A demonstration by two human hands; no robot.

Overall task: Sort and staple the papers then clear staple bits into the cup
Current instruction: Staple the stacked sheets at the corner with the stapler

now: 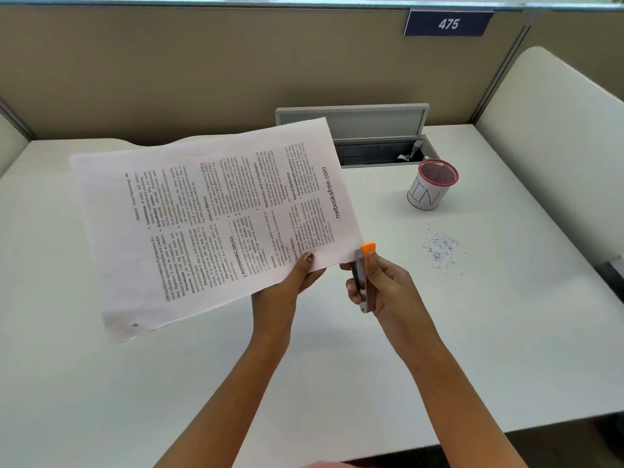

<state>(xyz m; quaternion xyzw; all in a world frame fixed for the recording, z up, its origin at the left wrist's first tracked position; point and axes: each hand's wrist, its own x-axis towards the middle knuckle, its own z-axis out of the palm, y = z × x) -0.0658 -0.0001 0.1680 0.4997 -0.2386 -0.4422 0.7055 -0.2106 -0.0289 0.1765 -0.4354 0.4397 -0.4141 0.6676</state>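
Papers [216,224]: printed sheets, being held tilted above the white table [472,332]. Left hand [297,282]: pinching their near edge, thumb lying on top, fingers curling beneath. Right hand [385,285]: wrapping closed around a stapler [360,282] (orange tip pointing away), its mouth meeting the papers' near right corner. Cup [429,189]: pink-rimmed, standing at the table's right rear, well apart from both hands. Staple bits [439,248]: lying loosely scattered on the table, near the cup.

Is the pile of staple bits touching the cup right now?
Apart. The head view shows a strip of bare white table between the staple bits and the cup.
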